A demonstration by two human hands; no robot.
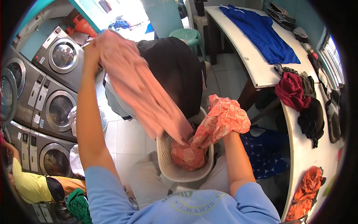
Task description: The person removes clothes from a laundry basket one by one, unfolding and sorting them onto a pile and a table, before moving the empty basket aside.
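Observation:
My left hand [94, 52] is raised at the upper left, closed on the top end of a long pink cloth [138, 80]. The cloth stretches down at a slant and is slightly blurred. A coral cloth with a white pattern [223, 117] covers my right hand [231, 136], hiding its fingers; only the wrist shows below the folds. Both cloths run down to the same spot over a pale plastic basket [164, 164] between my knees. More coral patterned fabric [188, 156] lies bunched inside it. Just beyond the basket is a big dark cloth pile [171, 71].
Stacked front-loading machines [61, 110] line the left side, where a person in yellow [33, 186] bends. At right, a white table [257, 71] holds blue cloth [261, 33], maroon cloth [292, 91] and orange cloth [305, 194]. A green stool [186, 35] stands behind the pile.

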